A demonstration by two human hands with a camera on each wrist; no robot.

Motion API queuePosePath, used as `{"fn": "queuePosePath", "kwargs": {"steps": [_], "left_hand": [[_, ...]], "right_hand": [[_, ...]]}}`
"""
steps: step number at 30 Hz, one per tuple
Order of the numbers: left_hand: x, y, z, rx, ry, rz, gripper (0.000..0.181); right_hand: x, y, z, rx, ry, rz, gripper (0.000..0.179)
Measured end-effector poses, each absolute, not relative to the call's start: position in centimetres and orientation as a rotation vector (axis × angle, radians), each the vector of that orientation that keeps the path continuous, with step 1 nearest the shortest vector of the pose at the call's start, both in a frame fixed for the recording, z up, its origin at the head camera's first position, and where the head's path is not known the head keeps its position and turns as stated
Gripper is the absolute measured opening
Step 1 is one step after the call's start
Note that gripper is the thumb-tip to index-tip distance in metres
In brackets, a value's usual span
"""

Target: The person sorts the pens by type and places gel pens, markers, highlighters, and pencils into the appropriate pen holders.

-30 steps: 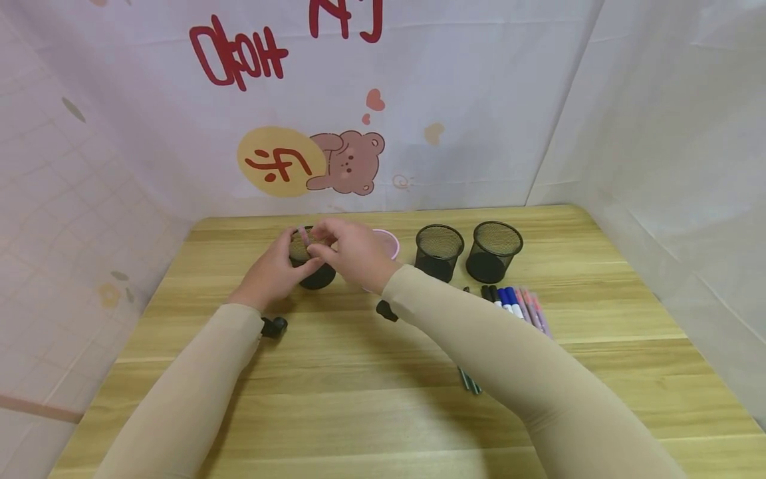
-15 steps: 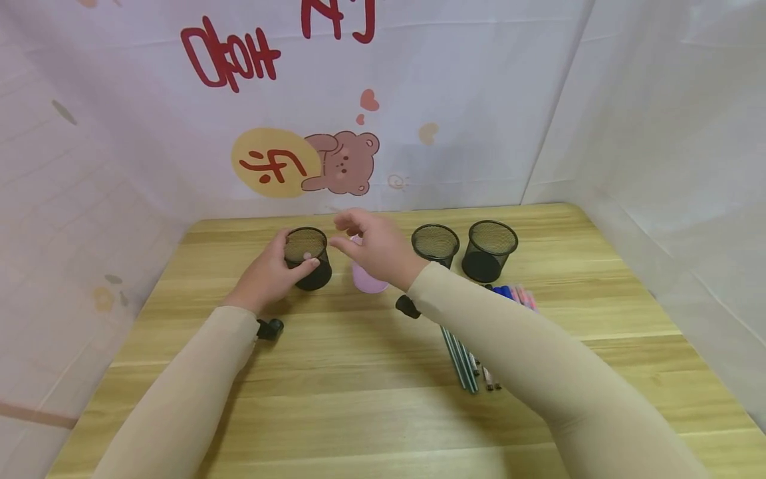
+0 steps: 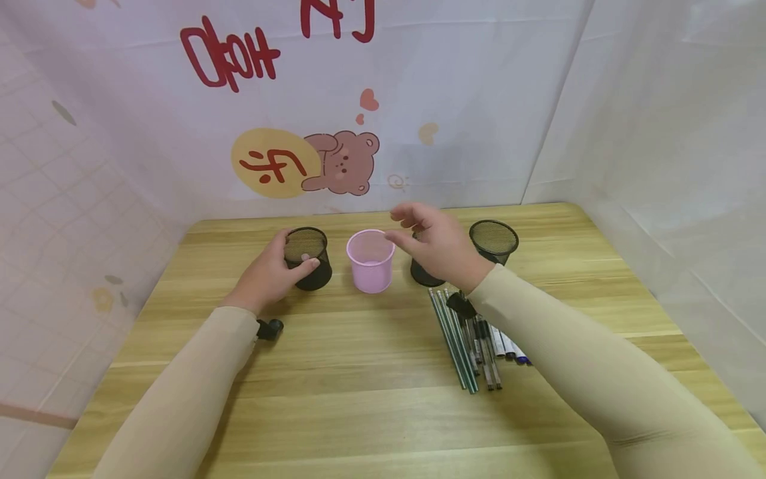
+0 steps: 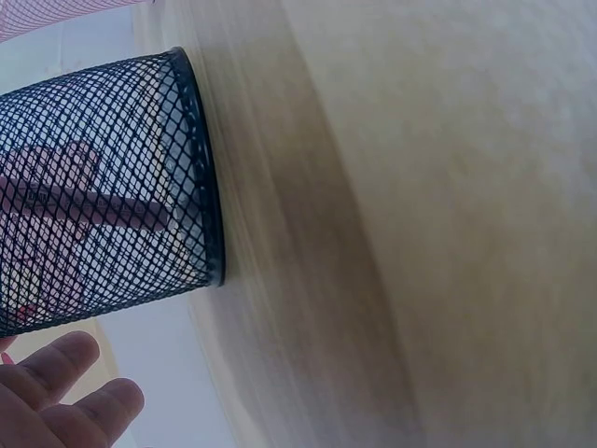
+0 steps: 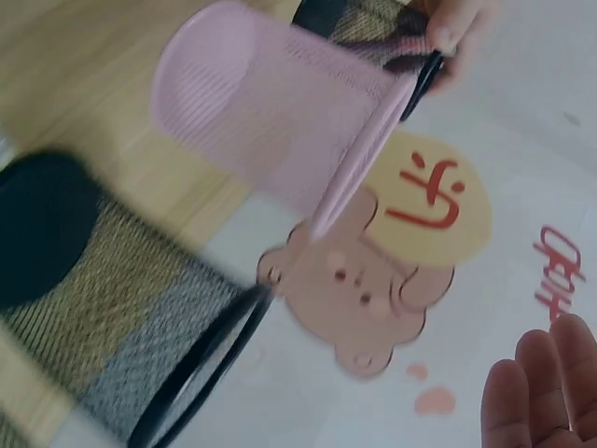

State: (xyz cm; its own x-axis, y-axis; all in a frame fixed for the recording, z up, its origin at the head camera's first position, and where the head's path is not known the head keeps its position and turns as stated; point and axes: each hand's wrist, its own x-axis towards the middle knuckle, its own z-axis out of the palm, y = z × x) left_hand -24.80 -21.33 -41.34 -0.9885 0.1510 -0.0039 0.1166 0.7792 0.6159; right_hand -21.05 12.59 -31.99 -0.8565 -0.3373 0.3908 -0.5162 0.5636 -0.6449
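Observation:
My left hand [image 3: 266,273] grips the leftmost black mesh pen cup [image 3: 314,274], thumb on the near side and fingers round the back at the rim. Through the mesh in the left wrist view a single marker [image 4: 103,207] shows inside that cup. My right hand [image 3: 443,243] is empty, with fingers loosely extended, passing over a second black mesh pen cup [image 3: 426,274] and partly covering it. Between the hands a pink mesh pen cup [image 3: 372,271] stands upright. In the right wrist view, the fingertips [image 5: 508,397] show at the lower right, apart from the cups.
A third black mesh cup [image 3: 493,238] stands at the right of the row. In front lie green pencils [image 3: 450,339], black-capped pens [image 3: 487,352] and white-barrelled markers [image 3: 498,340], partly under the right sleeve. A printed cloth [image 3: 467,100] hangs behind the wooden table [image 3: 335,412].
My right hand has let go of a pink-purple marker in the leftmost cup and moved right, past the pink cup. My left hand stays on its cup.

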Motion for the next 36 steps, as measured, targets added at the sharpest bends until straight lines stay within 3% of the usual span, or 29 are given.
{"fn": "queuePosePath", "kwargs": {"steps": [17, 25, 36], "left_hand": [[-24.6, -21.4, -41.2, 0.238, 2.904, 1.002, 0.102], [-24.7, -21.3, -41.3, 0.220, 2.907, 0.988, 0.104], [-24.8, -21.3, -41.3, 0.232, 2.905, 1.013, 0.099]], "right_hand": [[-18.5, 25.8, -33.9, 0.636, -2.608, 0.675, 0.042], [-17.7, 31.1, -35.7, 0.507, -2.760, 0.508, 0.036], [-18.5, 34.8, -39.3, 0.436, -3.309, 0.378, 0.059]]}}
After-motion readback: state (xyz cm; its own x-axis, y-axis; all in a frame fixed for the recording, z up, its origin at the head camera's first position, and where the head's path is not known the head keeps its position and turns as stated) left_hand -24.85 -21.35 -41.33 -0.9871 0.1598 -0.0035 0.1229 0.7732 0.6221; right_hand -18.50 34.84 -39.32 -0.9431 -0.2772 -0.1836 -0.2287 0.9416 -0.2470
